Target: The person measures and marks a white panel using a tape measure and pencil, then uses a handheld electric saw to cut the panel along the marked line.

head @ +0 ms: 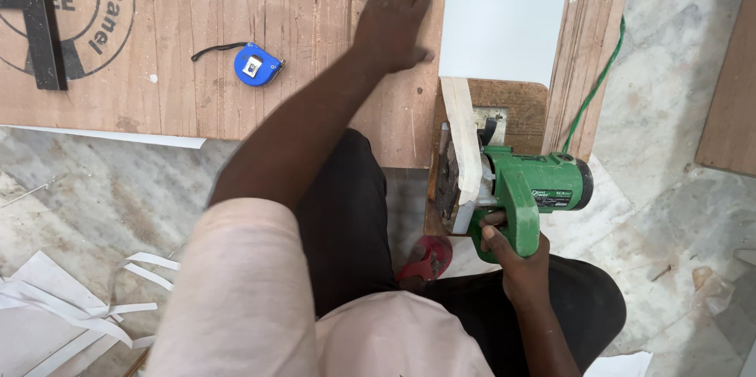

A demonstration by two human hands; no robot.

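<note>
Gripping the green circular saw (520,188) by its handle, the right hand (516,255) sits near the body; the white laminate sheet (504,15) runs straight ahead, left hand (394,23) spread flat on the plywood board (236,46) beside it.

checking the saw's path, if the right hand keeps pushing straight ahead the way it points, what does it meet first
The right hand grips the green saw, pointing up the frame. Straight on, the saw meets the white sheet lying on the plywood board; a loose white strip curls over its guard.
</note>
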